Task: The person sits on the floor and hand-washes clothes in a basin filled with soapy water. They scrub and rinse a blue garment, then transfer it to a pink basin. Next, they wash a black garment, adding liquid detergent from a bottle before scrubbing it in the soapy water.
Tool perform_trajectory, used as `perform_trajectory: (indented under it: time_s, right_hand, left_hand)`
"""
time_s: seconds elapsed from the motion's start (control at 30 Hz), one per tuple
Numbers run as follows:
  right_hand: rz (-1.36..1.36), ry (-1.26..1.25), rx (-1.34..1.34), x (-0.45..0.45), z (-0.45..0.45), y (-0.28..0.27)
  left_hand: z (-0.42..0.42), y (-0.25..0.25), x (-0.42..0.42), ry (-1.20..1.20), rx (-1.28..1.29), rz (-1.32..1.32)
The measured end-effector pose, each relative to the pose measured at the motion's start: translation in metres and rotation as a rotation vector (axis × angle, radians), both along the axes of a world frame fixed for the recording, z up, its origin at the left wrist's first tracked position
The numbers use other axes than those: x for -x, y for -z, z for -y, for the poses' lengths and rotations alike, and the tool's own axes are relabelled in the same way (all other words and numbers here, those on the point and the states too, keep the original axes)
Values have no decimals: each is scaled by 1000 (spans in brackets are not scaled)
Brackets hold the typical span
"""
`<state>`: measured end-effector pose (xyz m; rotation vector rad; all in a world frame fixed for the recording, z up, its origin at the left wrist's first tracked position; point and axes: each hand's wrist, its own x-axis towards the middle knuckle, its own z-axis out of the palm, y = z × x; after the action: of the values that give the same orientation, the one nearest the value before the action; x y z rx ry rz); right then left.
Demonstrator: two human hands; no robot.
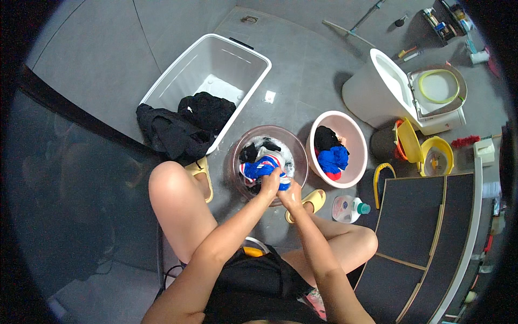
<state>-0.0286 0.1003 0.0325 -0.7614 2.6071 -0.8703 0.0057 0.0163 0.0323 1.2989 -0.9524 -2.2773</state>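
Both of my hands grip a wet blue garment (pixel 259 168) with white and red stripes, over a round translucent basin (pixel 302 156). My left hand (pixel 270 183) is closed on its middle part, and my right hand (pixel 290 194) holds the end nearer to me, the two hands side by side. Below the garment, foamy water (pixel 288 156) fills the basin, with black cloth (pixel 248 153) and some whitish fabric in it. The fingertips are partly hidden by the cloth and the backs of my hands.
A pale pink basin (pixel 361 162) with blue, black and red clothes stands to the right. At upper left, dark clothes hang over a white tub (pixel 265 67). A detergent bottle (pixel 346 209) lies near my slipper (pixel 317 200). Beyond are a toilet (pixel 360 95) and a dark cabinet (pixel 408 218).
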Motion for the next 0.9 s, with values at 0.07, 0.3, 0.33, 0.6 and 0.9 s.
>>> perform_trajectory:
  time_s: [0.07, 0.3, 0.33, 0.6, 0.9]
  right_hand:
    - [425, 1, 108, 3, -2, -2]
    - [1908, 156, 605, -3, -14, -14]
    - [2042, 142, 738, -7, -18, -8]
    - [1851, 337, 682, -10, -35, 13]
    - [1634, 443, 1158, 22, -4, 45]
  left_hand:
    - [5, 36, 5, 38, 6, -105]
    - [26, 26, 4, 427, -561, -352]
    - [25, 22, 4, 466, -625, -352]
    - [10, 22, 2, 347, -590, -134]
    - [4, -4, -36, 657, -647, -222]
